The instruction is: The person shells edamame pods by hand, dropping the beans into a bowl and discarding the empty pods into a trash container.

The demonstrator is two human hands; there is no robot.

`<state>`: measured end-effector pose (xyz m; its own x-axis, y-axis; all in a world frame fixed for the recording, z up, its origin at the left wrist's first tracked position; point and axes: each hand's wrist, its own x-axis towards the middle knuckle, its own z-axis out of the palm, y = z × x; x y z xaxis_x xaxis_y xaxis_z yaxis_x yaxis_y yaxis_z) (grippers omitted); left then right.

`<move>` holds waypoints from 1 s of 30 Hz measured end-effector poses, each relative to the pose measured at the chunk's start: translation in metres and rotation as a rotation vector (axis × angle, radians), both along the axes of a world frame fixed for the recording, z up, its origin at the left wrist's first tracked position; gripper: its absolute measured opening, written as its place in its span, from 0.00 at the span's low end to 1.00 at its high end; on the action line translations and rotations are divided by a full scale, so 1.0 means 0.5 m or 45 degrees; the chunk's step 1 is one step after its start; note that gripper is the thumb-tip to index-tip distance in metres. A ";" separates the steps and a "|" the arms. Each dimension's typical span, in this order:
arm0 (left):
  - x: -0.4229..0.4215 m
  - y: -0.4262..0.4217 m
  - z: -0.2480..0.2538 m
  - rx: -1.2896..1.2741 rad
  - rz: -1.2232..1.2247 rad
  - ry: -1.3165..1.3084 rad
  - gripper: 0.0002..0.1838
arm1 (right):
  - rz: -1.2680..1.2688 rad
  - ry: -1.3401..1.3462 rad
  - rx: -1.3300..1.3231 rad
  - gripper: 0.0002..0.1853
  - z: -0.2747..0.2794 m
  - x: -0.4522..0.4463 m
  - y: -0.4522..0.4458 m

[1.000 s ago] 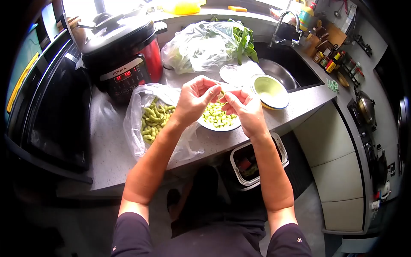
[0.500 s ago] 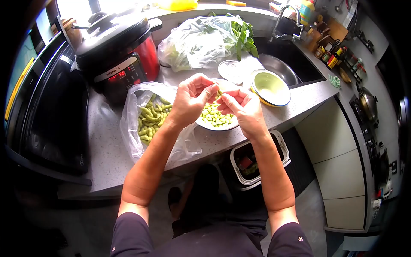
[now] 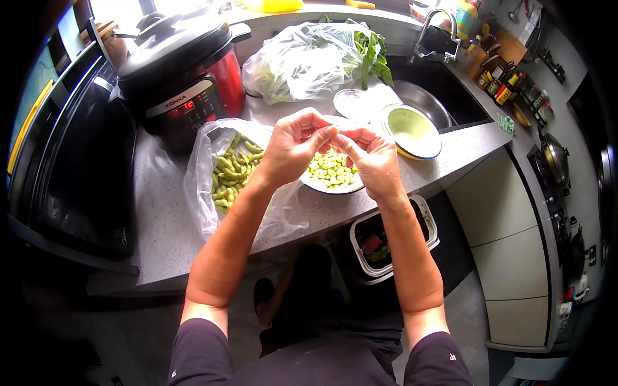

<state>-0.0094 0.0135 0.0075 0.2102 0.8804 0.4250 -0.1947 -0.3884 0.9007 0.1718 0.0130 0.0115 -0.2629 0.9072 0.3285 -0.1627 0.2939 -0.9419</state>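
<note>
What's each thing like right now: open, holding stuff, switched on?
Left hand, pinching
Right hand, pinching
Pod bag, open, pods inside
Bowl, holding shelled beans
Cooker, display lit
Bin, open, things inside
Greens bag, leaves poking out
Tap, no water visible

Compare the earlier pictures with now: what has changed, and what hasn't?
The left grip and right grip have drawn closer together, now seeming to touch; the green pod seen between them no longer shows clearly. The bowl of beans, bag of pods and cooker stay put.
</note>
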 end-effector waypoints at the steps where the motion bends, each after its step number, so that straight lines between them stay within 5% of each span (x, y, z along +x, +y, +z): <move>1: 0.002 -0.001 0.000 -0.007 0.024 0.014 0.07 | -0.025 -0.007 0.015 0.09 -0.007 -0.001 0.001; 18: -0.018 0.004 0.001 -0.023 -0.137 -0.020 0.06 | 0.064 0.058 -0.045 0.08 -0.016 -0.001 0.001; 23: -0.013 -0.005 0.010 -0.139 -0.088 -0.017 0.07 | 0.146 0.174 -0.176 0.10 -0.017 0.009 -0.003; 30: -0.014 0.001 0.008 -0.044 0.122 0.135 0.08 | -0.044 -0.079 -0.081 0.10 0.014 -0.008 -0.002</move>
<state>-0.0164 0.0137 0.0114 0.1668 0.9125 0.3736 -0.0610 -0.3686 0.9276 0.1680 0.0121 0.0183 -0.2492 0.9346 0.2538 -0.0940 0.2375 -0.9668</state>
